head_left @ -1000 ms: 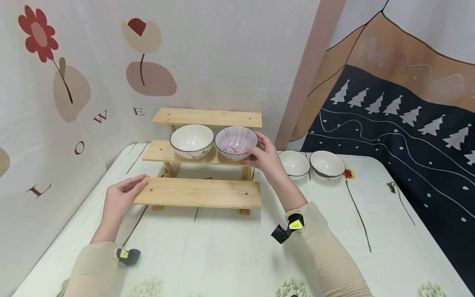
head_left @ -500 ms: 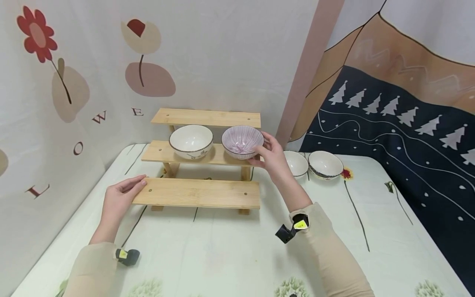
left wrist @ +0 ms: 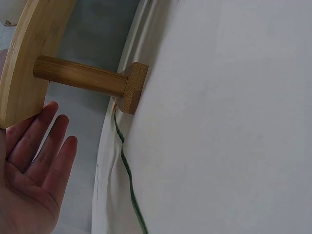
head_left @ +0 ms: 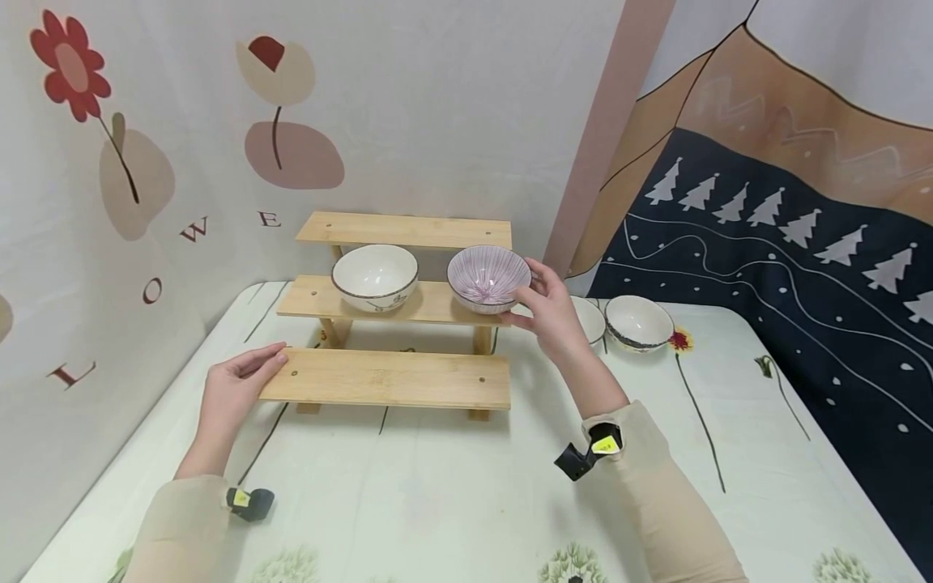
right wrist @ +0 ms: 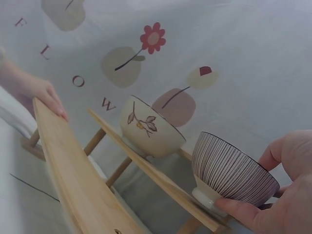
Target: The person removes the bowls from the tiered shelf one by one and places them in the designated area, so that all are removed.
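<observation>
A three-tier wooden shelf (head_left: 394,379) stands before me. My left hand (head_left: 235,389) pinches the left end of its lowest board, thumb on top; in the left wrist view several of its fingers (left wrist: 45,156) extend below the board. On the middle board, my right hand (head_left: 552,314) holds a purple-striped bowl (head_left: 487,274) at its right side, with a finger low by the foot. The foot appears to sit on the board's right end in the right wrist view. To its left, apart from it, rests a white bowl (head_left: 375,275) with a flower sprig (right wrist: 142,124).
Two more white bowls stand on the cloth-covered table right of the shelf: one (head_left: 638,321) fully visible, the other (head_left: 590,321) partly behind my right hand. A printed curtain (head_left: 437,105) hangs close behind the shelf.
The striped bowl has moved right along the middle board with my right hand, widening its gap from the white bowl. My left hand has stayed on the lowest board.
</observation>
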